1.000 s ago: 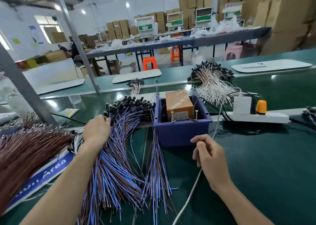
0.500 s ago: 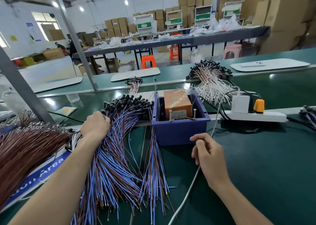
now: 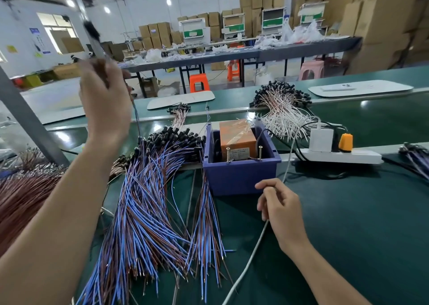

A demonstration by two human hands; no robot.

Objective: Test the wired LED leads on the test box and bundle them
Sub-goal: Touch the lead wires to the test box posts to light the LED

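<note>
Left hand (image 3: 105, 100) raised, clutching blurred leads (image 3: 92, 35) — right hand (image 3: 282, 208) pinches white cable (image 3: 249, 258).

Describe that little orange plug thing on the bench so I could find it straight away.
Start at the blue box in the middle of the green bench. Just to its right lies a long white power strip. Two things stand plugged into it side by side: a white square adapter and, right of that, the orange plug, the only orange piece on the strip.
</note>
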